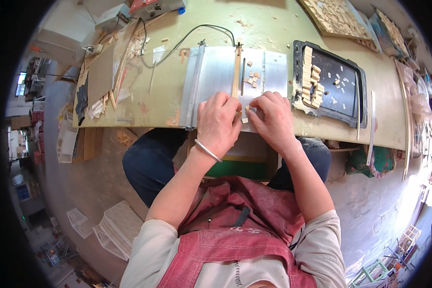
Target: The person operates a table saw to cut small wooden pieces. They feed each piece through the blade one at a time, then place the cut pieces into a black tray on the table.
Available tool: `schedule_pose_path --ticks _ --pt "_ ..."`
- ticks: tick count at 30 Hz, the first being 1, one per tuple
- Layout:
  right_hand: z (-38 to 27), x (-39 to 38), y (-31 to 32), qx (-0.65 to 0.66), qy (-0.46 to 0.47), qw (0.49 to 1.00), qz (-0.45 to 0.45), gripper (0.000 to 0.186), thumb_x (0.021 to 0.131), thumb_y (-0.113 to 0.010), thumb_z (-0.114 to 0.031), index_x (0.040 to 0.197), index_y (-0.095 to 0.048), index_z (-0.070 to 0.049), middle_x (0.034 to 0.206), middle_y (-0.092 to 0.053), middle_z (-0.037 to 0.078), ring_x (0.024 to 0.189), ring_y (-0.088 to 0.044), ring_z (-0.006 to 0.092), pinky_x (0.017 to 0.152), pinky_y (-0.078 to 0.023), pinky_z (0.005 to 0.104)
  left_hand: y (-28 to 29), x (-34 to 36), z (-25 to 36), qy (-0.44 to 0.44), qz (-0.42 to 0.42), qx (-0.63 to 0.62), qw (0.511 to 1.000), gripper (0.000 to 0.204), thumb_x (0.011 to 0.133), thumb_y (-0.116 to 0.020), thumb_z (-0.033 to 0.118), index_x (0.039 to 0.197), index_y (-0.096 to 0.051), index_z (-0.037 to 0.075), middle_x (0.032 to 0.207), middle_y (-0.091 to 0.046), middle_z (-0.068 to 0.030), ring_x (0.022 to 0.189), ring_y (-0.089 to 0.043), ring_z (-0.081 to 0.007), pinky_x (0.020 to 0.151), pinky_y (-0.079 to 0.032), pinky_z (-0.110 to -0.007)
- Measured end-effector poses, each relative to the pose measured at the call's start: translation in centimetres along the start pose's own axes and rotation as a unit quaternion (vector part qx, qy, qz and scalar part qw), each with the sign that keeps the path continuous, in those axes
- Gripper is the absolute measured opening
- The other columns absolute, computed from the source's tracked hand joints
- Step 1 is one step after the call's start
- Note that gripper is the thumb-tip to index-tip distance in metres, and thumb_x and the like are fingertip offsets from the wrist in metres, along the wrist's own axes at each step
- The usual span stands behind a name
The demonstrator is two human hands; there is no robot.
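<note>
My left hand (218, 122), with a silver bangle on the wrist, has its fingers curled at the near end of a light wooden strip (236, 72) on a metal plate (211, 67). Whether it grips anything is hidden. My right hand (269, 117) is just right of it, thumb and fingers drawn together around something small that I cannot make out. A small pale wooden block (245, 120) lies between my hands. Farther up the plate, several small blocks (252, 78) lie beside a narrow dark slot (243, 77).
A black tray (360, 96) holding wooden blocks and scattered chips is at the right, with a block-covered board (336, 21) behind it. A black cable (201, 25) crosses the green table (139, 110); boards and scraps (101, 72) lie left. My legs are below the table's front edge.
</note>
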State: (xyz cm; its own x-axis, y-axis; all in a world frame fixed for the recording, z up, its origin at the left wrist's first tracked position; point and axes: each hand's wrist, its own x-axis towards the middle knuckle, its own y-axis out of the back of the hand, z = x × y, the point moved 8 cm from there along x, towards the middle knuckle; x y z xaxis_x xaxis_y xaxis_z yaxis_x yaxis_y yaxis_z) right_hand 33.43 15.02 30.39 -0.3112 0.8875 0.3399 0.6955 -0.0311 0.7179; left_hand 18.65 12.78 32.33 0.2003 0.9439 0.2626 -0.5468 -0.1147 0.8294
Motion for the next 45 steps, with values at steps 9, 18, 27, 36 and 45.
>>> schedule_pose_path --ticks 9,18,27,36,45 --pt "0.2 -0.1 -0.7 -0.004 -0.003 1.000 0.004 0.011 0.087 -0.080 -0.011 0.095 -0.072 -0.009 0.093 -0.066 0.006 0.098 -0.064 0.0303 0.088 -0.045 0.0432 -0.3 0.8 0.6 -0.017 -0.004 0.029 0.999 0.025 0.078 -0.075 0.002 0.100 -0.066 0.012 0.103 -0.062 -0.0067 0.098 -0.065 -0.0316 0.086 -0.046 -0.046" --pt "0.3 -0.2 -0.2 0.036 -0.029 0.999 -0.007 0.010 0.087 -0.079 -0.010 0.093 -0.071 -0.007 0.092 -0.065 0.007 0.097 -0.063 0.0303 0.087 -0.044 0.0430 -0.7 1.0 0.6 -0.008 -0.026 0.026 0.999 0.024 0.078 -0.076 0.000 0.097 -0.066 0.011 0.103 -0.062 -0.0072 0.097 -0.065 -0.0322 0.083 -0.047 -0.047" --pt "0.4 -0.2 -1.0 0.024 -0.031 0.999 -0.024 0.009 0.086 -0.079 -0.010 0.091 -0.071 -0.007 0.092 -0.065 0.007 0.097 -0.063 0.0305 0.088 -0.043 0.0438 -1.0 0.9 0.3 -0.004 -0.025 0.004 1.000 0.025 0.079 -0.077 0.001 0.100 -0.068 0.011 0.104 -0.063 -0.0078 0.098 -0.065 -0.0333 0.083 -0.047 -0.047" --pt "0.7 0.0 -0.7 0.034 -0.037 0.999 -0.008 0.007 0.089 -0.076 -0.009 0.095 -0.075 -0.008 0.092 -0.066 0.007 0.097 -0.064 0.0300 0.089 -0.043 0.0429 -0.4 0.5 -1.5 0.016 -0.005 -0.051 0.999 0.023 0.082 -0.080 0.008 0.101 -0.068 0.011 0.098 -0.065 -0.0064 0.077 -0.068 -0.0272 0.078 -0.050 -0.045" --pt "0.3 0.3 -0.9 0.025 -0.031 0.999 -0.004 0.006 0.090 -0.074 -0.011 0.095 -0.077 -0.010 0.092 -0.066 0.008 0.097 -0.065 0.0310 0.086 -0.044 0.0441 -0.8 0.6 -1.5 0.030 -0.021 -0.016 0.999 0.014 0.085 -0.077 0.010 0.097 -0.069 0.011 0.095 -0.065 -0.0054 0.081 -0.067 -0.0272 0.080 -0.049 -0.045"
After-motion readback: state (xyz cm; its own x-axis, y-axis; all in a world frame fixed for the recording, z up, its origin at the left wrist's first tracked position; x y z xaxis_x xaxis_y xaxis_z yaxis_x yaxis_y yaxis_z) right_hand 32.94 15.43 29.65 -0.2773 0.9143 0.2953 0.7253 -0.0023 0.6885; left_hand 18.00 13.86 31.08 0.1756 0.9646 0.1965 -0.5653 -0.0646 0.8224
